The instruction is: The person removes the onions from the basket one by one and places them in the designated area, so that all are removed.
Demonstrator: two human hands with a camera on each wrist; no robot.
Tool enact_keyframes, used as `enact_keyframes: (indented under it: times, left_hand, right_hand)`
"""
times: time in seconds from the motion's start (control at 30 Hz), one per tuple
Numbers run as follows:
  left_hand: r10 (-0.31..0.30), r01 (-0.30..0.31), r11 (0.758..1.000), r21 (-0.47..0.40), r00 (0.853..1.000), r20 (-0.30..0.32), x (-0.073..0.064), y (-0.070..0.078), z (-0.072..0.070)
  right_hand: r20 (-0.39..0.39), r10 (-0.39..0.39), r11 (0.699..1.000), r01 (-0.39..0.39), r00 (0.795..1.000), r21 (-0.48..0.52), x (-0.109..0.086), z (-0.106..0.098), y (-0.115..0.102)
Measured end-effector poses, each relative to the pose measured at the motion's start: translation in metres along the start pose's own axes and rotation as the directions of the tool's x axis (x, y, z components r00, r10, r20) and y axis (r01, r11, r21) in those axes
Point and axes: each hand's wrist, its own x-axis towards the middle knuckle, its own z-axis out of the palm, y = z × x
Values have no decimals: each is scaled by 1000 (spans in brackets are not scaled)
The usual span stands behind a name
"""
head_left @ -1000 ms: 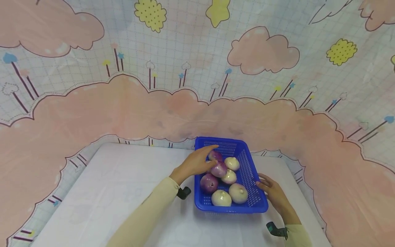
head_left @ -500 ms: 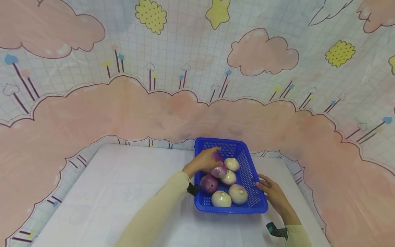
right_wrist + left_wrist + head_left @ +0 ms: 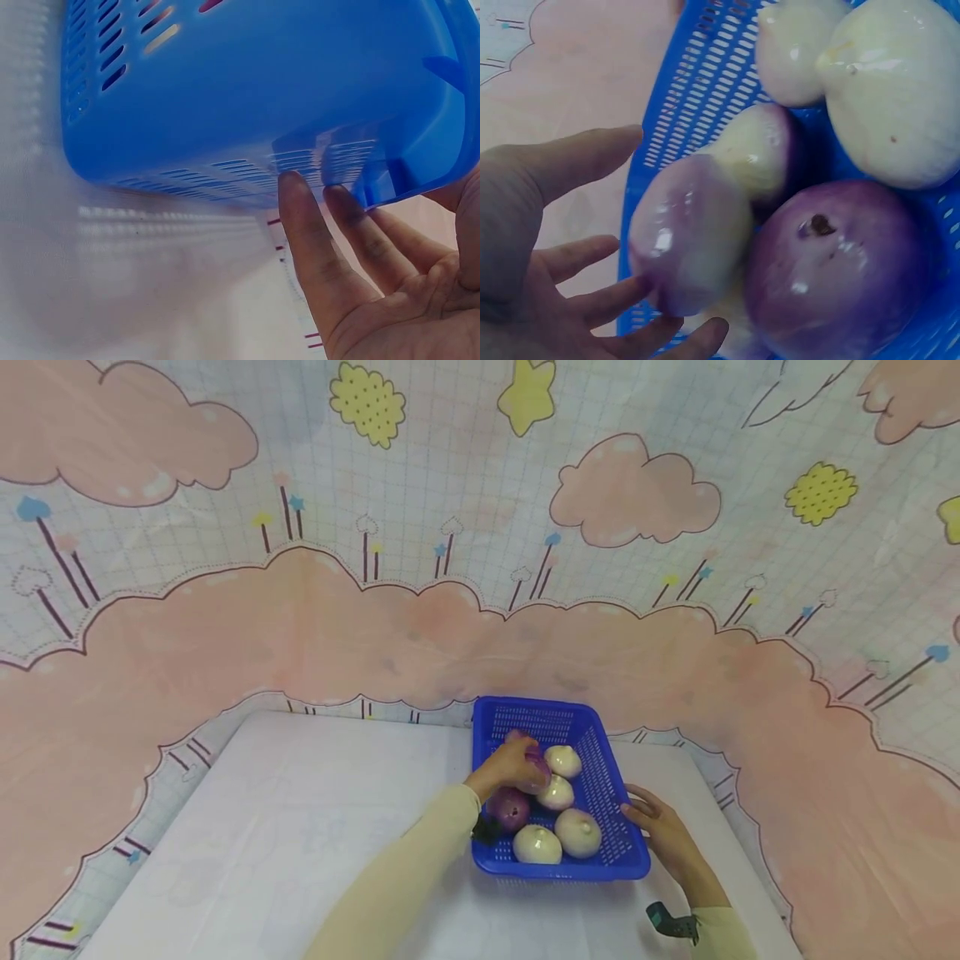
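A blue plastic basket [image 3: 558,872] holds several purple and whitish onions. My left hand [image 3: 504,770] reaches over the purple onions at its left side. Seen from the left wrist, the thumb and fingers are spread, fingertips right at a pale purple onion [image 3: 694,236]. A darker purple onion [image 3: 840,262] lies beside that one. Whitish onions [image 3: 578,833] fill the basket's middle and near end. My right hand [image 3: 666,833] holds the basket's right rim, thumb at the edge. In the right wrist view its fingers [image 3: 307,232] lie against the outer wall.
The basket stands on a white-covered table [image 3: 315,802], toward its far right. A patterned cloth with pink clouds [image 3: 405,643] hangs behind and around the table. Wrist-worn black devices [image 3: 671,922] sit below each hand.
My left hand has moved right and lower into the basket, its fingers coming down over the purple onions. The right hand stays at the rim, and the basket has not moved.
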Motion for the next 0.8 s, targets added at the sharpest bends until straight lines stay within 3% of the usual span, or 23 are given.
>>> enact_keyframes:
  times: [0.27,0.5,0.7,0.8]
  left_hand:
    - [59,-55,993,106,998,-34,4,-10,13]
    - [5,-2,998,65,999,-42,4,-16,14]
    - [-21,23,999,31,998,-54,-1,-11,9]
    - [-5,6,1000,27,998,-61,-3,-7,5]
  right_hand:
    - [5,-2,999,2,1000,34,2,-1,3]
    - [14,-5,998,4,1000,57,4,1,3]
    - [11,-2,998,1,1000,63,2,1,3]
    - [4,1,998,-1,1000,65,1,1,3]
